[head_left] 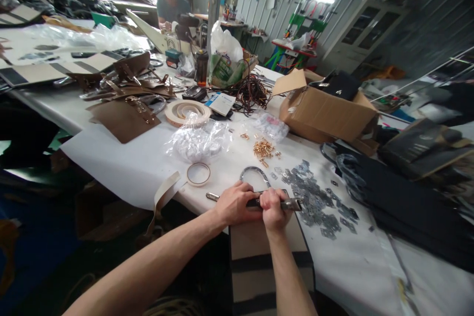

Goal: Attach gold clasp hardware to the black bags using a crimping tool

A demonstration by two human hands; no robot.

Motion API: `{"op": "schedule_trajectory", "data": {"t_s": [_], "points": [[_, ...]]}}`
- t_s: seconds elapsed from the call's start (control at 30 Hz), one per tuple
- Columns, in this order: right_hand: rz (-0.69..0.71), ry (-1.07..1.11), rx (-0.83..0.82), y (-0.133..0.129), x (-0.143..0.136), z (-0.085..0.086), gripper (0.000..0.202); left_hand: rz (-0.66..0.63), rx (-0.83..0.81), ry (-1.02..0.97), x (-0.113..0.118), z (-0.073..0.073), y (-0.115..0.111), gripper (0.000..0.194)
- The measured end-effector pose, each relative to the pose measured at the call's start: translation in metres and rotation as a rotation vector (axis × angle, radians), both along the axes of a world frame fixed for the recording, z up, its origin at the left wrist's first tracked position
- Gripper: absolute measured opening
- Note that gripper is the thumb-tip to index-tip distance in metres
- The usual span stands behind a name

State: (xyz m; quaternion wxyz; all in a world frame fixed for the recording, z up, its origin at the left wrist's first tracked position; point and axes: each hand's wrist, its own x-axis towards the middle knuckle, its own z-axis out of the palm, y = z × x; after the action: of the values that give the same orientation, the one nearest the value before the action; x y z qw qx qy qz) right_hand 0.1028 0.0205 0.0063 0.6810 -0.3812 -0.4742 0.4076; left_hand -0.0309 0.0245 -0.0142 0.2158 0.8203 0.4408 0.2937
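Plates (314, 200) crowd 1 end of bar (292, 204) in right hand (274, 208), near table (340, 264) edge.

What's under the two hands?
A dark-banded beige panel runs beneath the left hand and right hand. A metal piece juts from the right fist. What lies directly under the palms and curled fingers is covered, so I can't tell.
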Motion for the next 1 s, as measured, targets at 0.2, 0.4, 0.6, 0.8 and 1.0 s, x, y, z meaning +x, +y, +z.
{"op": "schedule_trajectory", "data": {"t_s": [0.2, 0.4, 0.6, 0.8, 1.0], "points": [[-0.191, 0.268, 0.061, -0.014, 0.030, 0.043, 0.041, -0.095, 0.072, 0.001, -0.027, 0.007, -0.009, 0.085], [-0.173, 0.289, 0.050, -0.035, 0.008, 0.057, 0.040, -0.054, 0.020, -0.086, -0.062, 0.007, -0.028, 0.059], [-0.096, 0.280, 0.070, -0.036, -0.046, 0.022, 0.046, -0.076, 0.030, -0.110, -0.067, -0.002, -0.028, 0.045], [-0.078, 0.320, 0.061, -0.034, -0.046, 0.008, 0.046, -0.076, 0.080, -0.109, -0.070, -0.006, -0.027, 0.034], [-0.069, 0.304, 0.080, -0.032, -0.045, 0.007, 0.047, -0.059, 0.179, -0.056, -0.065, -0.009, -0.028, 0.033]]}}
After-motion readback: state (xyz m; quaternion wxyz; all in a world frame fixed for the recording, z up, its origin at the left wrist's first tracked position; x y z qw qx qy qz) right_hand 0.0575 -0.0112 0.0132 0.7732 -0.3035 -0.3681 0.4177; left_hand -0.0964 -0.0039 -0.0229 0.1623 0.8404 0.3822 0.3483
